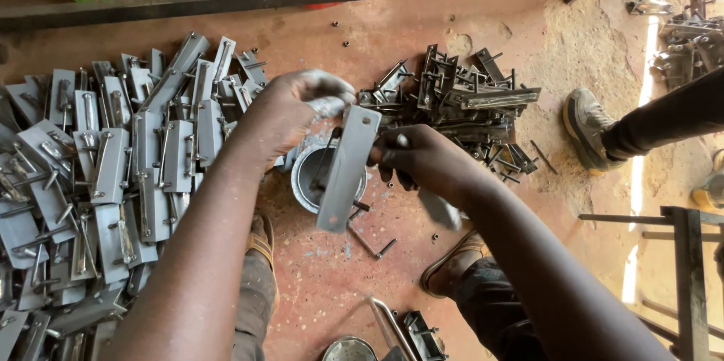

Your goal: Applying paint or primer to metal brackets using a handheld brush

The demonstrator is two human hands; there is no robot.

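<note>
Mid-assembly, by the look of it: left hand (290, 108) clamped on the top of a grey metal plate (347, 169), right hand (422, 159) closed at its 3 o'clock edge, above a small round tin (311, 180). Next move probably called for fitting a bolt. Finished latches heaped (98, 180) at 9 o'clock, dark parts (467, 97) at 1 o'clock; loose bolt (385, 248) underfoot.

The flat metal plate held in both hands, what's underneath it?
Beneath the metal plate sits a round metal tin on the reddish floor, with loose bolts nearby. The plate and the left hand cover part of the tin, so its contents cannot be seen.
</note>
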